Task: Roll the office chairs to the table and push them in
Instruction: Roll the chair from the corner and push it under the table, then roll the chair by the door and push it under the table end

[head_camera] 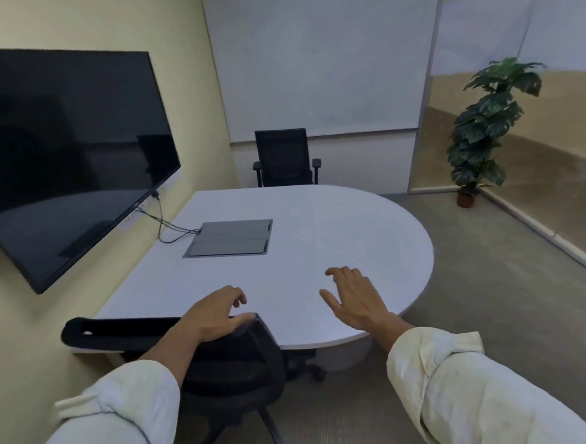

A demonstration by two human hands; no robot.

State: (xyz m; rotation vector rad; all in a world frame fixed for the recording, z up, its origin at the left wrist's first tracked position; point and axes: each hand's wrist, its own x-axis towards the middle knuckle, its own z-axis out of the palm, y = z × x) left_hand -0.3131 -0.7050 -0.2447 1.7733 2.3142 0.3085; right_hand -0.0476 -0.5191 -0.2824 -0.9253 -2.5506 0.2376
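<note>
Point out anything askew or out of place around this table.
Only the near black mesh office chair: it is turned at an angle to the white rounded table, its backrest skewed. The left hand rests on its top edge. Nothing looks spilled or damaged.

Bare floor [478, 296] right of table [320, 237] (plant [485, 131] in corner).

Near chair [224, 360], black mesh, sits lower centre-left of frame, its backrest top against the edge of the white table [320, 240]. Left hand [218, 312] rests on the backrest's top right corner, fingers loosely curled over it. Right hand [354, 298] hovers above the tabletop, fingers spread, holding nothing. Second chair [285, 157] at the table's far end, centre frame. Screen [64, 150] on wall, upper left; potted plant [485, 131], right.
</note>
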